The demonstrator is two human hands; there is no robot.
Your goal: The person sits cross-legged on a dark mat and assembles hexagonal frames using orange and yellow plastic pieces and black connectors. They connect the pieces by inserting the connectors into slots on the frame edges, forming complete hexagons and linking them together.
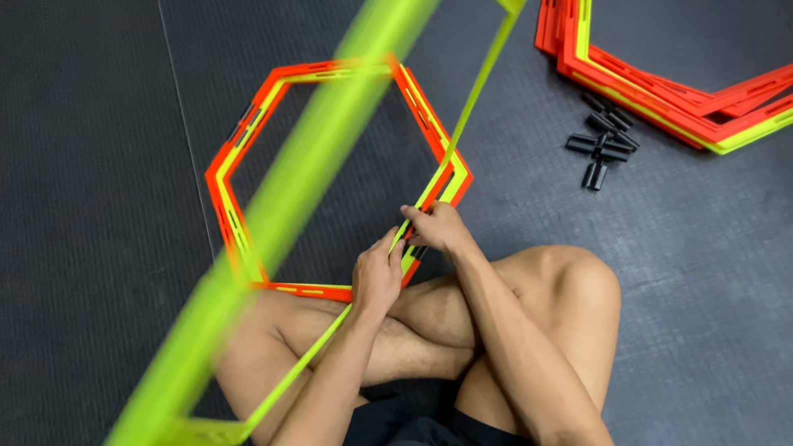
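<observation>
Looking down from the head view, the seated person's left hand [376,279] and right hand [438,228] meet just right of the frame's centre, both with fingers pinched closed on the lower rail of a yellow-green hexagon ring [316,183], which stands tilted up from the lap and runs blurred from the lower left to the top centre of the frame. Behind it, lying flat on the dark rubber floor [35,209] at centre, is a small stack of orange and yellow-green hexagon rings [242,149]; its near right corner sits just under the two hands, though whether the fingers touch it cannot be told. A larger pile of hexagon rings [703,104] lies at the upper right, with a loose cluster of black connector clips [603,145] just below it, well apart from the hands. The crossed bare legs [548,302] fill the lower centre. Judged from its thin slotted rails and open frame, the held ring is probably light moulded plastic, stiff along each side yet springy across its span, and smooth enough to slip; a pinch near a corner or midway along a flat rail, as shown, appears the surest hold.
</observation>
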